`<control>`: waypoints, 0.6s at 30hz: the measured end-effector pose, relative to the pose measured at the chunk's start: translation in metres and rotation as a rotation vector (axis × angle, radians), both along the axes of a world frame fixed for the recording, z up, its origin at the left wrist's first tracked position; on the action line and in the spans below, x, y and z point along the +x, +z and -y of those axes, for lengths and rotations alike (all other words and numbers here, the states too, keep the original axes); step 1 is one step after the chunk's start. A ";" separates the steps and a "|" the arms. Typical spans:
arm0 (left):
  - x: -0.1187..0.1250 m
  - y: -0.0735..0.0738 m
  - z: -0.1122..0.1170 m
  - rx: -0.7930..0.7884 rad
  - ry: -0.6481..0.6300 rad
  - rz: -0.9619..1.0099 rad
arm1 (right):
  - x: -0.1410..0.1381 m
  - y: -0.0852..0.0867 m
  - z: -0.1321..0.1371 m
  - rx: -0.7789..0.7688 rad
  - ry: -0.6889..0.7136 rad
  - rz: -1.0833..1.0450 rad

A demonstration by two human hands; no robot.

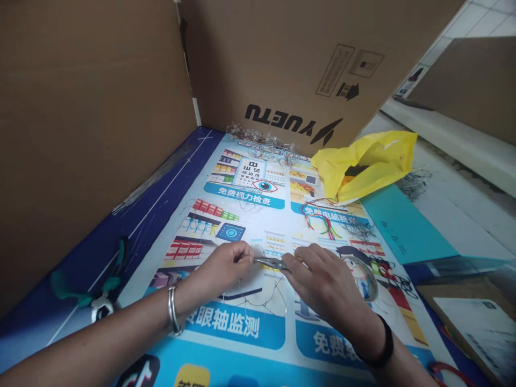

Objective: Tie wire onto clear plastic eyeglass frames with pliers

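Right hand (pixel 326 285) wrapped tight round slim silver needle-nose pliers (pixel 272 262), left hand (pixel 226 266) with fingers pinched together on what looks like a thin bare metal wire (pixel 258 250), hard to make out. Both sit low over the glossy printed blue-and-white poster (pixel 242 328). Pliers lie crosswise, nose pointing left at the pinch. That wire should be light, springy, easily kinked; best held close beside the nose.
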State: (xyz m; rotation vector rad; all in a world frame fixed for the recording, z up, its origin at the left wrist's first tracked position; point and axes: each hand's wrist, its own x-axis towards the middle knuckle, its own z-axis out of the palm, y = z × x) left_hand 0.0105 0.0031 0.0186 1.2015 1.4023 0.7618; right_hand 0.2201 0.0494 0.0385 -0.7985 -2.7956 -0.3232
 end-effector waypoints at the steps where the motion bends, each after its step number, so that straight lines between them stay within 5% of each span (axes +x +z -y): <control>1: 0.001 0.000 0.000 0.007 0.008 -0.003 | 0.000 0.000 0.000 0.000 0.002 -0.006; 18: -0.003 0.005 0.000 -0.061 -0.056 0.057 | 0.004 0.006 -0.004 -0.164 0.039 -0.103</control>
